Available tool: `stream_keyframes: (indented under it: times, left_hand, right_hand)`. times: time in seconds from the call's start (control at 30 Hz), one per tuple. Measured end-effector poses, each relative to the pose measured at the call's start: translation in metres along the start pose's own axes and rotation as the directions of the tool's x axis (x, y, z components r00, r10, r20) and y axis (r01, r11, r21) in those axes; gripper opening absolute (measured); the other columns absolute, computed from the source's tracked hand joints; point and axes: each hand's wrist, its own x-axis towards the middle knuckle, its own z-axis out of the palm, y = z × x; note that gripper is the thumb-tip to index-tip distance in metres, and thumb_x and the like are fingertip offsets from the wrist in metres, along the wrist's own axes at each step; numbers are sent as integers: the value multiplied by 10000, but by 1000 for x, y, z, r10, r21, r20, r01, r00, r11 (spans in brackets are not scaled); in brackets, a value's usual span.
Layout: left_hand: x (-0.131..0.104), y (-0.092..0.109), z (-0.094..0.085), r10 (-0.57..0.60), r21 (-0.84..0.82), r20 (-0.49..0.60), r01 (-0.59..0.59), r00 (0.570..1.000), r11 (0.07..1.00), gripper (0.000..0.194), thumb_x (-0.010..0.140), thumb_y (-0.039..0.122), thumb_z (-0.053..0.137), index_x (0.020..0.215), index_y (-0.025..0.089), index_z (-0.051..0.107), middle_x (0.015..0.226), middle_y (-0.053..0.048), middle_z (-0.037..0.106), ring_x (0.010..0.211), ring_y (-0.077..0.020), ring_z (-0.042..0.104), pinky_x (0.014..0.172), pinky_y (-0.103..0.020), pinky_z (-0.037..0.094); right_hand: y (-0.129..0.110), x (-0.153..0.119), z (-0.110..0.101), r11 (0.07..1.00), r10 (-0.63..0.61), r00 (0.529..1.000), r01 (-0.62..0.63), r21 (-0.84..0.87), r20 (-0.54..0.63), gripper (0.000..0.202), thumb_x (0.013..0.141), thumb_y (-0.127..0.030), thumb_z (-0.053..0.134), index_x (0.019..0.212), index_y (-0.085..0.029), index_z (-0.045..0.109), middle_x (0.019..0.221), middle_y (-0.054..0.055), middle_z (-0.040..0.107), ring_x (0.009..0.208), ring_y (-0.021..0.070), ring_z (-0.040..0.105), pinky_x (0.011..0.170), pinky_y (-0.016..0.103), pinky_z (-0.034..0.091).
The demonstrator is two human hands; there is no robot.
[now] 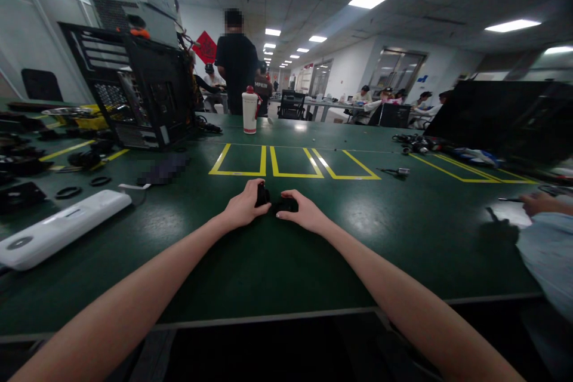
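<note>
Black and small, one piece (263, 194) is in the left hand (246, 203), between the fingers above and the thumb below. That grip is part open, only as wide as the piece, with the tips apart. The piece stands taller than it is wide, its long axis roughly upright in the view; which end is its front is too dark to tell.

The right hand (303, 211) curves around a second dark part (287, 206), fingers over its far side and thumb at its near side, the tips spread apart around it. How firmly it presses cannot be told. This part looks low and wider than tall, its long axis running side to side.

Both are over the middle of the green table (286, 268), near each other with a narrow gap between, on the near side of the yellow tape outlines (295, 176). A white bottle (249, 112) stands upright beyond the tape. Left of the hands lies a long white device (67, 228), slanted; a computer case (143, 89) stands behind it.
</note>
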Motion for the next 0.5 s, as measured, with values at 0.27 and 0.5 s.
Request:
stream_keyframes:
  times: [0.27,0.5]
  left_hand:
    - [16,-19,-1,-68,-84,47,72,997,994,618,705,452,537,1199,181,283,1194,-145,446,1032,-276,516,823,-413,437]
    - [-28,-9,-20,-17,-169,132,40,991,985,595,714,397,533,1211,213,263,1184,-107,463,1055,-249,503,865,-418,416]
  right_hand:
    - [-3,-3,-2,993,-18,997,9,-115,-75,492,655,-344,633,1097,-186,485,1095,72,517,1025,202,489,905,399,357]
    - [-22,-33,-8,960,-71,996,55,-274,-46,376,733,-315,557,1085,-197,499,1072,80,529,1008,226,491,865,411,378]
